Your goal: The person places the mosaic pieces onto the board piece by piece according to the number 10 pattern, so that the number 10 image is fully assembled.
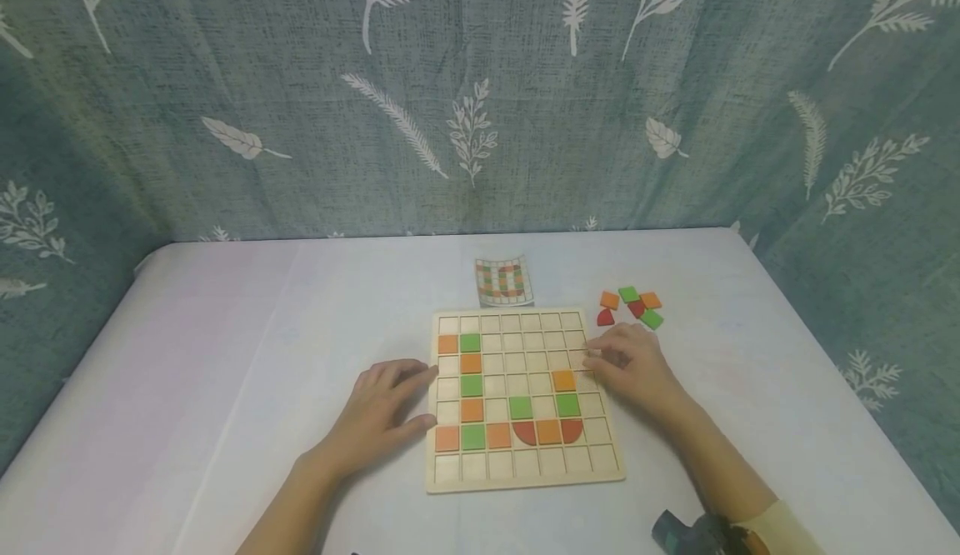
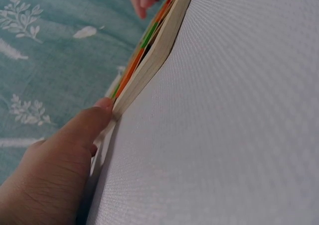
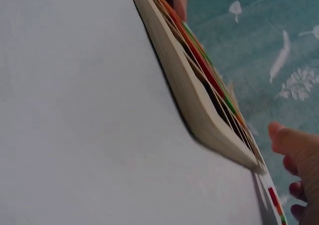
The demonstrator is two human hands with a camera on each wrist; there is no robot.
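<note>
A wooden grid board [image 1: 525,483] lies flat on the table, with orange and green square tiles and two red rounded tiles in some of its cells. My left hand [image 1: 382,409] rests at the board's left edge, thumb and forefinger touching the rim; the left wrist view shows the thumb [image 2: 82,128] against it. My right hand [image 1: 637,372] is at the right edge with fingers loosely bent, and no tile shows between them. In the right wrist view this hand [image 3: 301,155] hovers just beyond the board's corner, thumb apart from the rim.
Loose orange, green and red tiles [image 1: 628,295] lie beyond my right hand. Behind the board is a small card [image 1: 504,280] printed with a coloured grid pattern. A patterned cloth [image 1: 315,80] hangs at the table's back edge. A dark device [image 1: 693,532] is on the right wrist.
</note>
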